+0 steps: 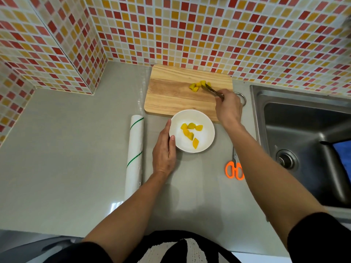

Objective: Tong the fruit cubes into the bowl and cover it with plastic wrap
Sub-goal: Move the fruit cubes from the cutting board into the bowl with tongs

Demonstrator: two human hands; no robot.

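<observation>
**A:** Where is the fruit, and what does it look like?

**B:** Yellow-orange fruit cubes (pixel 198 86), small, irregular and glossy, sit in a little cluster on the far right part of a wooden cutting board (pixel 171 95). Several more cubes (pixel 190 132) already lie in a white bowl (pixel 207 138), just nearer than the board.

**A:** What are the hands doing?

**B:** The right hand (pixel 228 106) is curled around the handle end of dark tongs (pixel 210 90), whose tips reach into the cluster on the board. Whether the tips are closed on a cube, I cannot tell. The left hand (pixel 164 149) rests against the bowl's left side, fingers fairly straight, thumb on the rim.

**A:** How would the cubes handle?

**B:** They look soft, wet and slippery, and very light, so I judge a gentle squeeze across a cube's flatter sides is best; hard pressure would likely crush it.

**A:** And the wrap?

**B:** A roll of plastic wrap (pixel 134 154) lies left of the bowl, unused. Orange-handled scissors (pixel 235 168) lie to the right
</observation>
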